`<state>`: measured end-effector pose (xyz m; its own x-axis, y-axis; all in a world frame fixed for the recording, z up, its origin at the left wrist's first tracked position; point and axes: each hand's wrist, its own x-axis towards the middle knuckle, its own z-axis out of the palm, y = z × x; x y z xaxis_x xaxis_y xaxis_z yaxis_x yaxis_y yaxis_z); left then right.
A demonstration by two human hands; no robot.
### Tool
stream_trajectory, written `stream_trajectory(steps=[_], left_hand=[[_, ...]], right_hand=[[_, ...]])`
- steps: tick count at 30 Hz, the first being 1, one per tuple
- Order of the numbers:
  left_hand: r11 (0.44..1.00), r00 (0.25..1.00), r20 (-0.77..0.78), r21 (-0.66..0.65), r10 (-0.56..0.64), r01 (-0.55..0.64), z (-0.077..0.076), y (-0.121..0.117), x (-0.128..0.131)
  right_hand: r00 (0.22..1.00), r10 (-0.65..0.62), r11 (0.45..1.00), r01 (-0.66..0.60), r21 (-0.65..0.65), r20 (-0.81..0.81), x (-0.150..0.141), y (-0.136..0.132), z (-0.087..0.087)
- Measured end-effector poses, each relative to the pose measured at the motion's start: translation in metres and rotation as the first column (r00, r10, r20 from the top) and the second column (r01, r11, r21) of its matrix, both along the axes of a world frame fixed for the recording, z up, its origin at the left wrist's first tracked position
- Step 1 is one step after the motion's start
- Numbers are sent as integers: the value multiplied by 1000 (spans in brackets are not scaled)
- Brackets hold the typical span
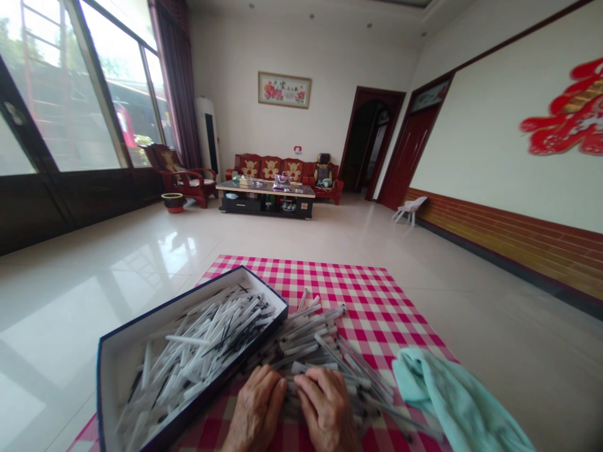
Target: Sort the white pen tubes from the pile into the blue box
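View: head camera, looking forward and down across a tiled room
Left hand (pixel 257 408): on the near edge of the loose pile, fingers together and curved over it
Right hand (pixel 325 408): just beside the left hand on the same pile, fingers curved the same way
Grip: both hands closed around the tubes, fingers together; whether clamped on them or only resting on them, cannot tell
Main item: loose pile of thin plastic tubes (pixel 306 339), lying at mixed angles on the cloth, just beside the box, under both hands
Step in hand: both hands working at the loose pile, none in the box
Box: open dark blue box (pixel 264 286), white inside, on the cloth and floor, left of the hands
Box contents: heap of black-marked plastic tubes (pixel 211 333), jumbled
Cloth: pink and white checked cloth (pixel 372 301), spread on the floor under the box and pile
Towel: pale green towel (pixel 452 395), crumpled at the right edge of the cloth
Floor: glossy pale tile floor (pixel 330 235)
Far end of room: low coffee table (pixel 265 189), red sofa (pixel 277 166), wooden armchair (pixel 181 179)
Right wall: red paper wall decoration (pixel 565 110)
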<state>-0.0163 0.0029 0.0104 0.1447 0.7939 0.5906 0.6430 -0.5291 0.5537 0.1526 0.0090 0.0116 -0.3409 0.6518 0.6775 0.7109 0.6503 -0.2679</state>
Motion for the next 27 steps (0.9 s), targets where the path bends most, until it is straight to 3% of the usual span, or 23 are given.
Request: stream_trajectory(steps=[6, 11, 17, 21, 24, 27], left_hand=[[997, 998, 32, -61, -54, 56, 4, -5, -6], [996, 997, 9, -40, -79, 79, 4, -4, -6], [998, 999, -26, 42, 42, -41, -2, 1, -2], [997, 998, -20, 58, 59, -57, -2, -1, -4], [991, 996, -15, 101, 93, -91, 5, -2, -8], [960, 978, -35, 198, 206, -196, 21, -2, -19]], right_hand=[[999, -13, 1000, 14, 8, -31, -1, 0, 3], [1000, 0, 1000, 0, 11, -11, -1, 1, 1], [998, -6, 999, 8, 33, -62, -2, 0, 2], [997, -14, 999, 18, 42, -76, -3, 0, 4], [998, -13, 999, 15, 29, -69, -3, 0, 4], [999, 1, 1000, 0, 12, -52, -1, 0, 4]])
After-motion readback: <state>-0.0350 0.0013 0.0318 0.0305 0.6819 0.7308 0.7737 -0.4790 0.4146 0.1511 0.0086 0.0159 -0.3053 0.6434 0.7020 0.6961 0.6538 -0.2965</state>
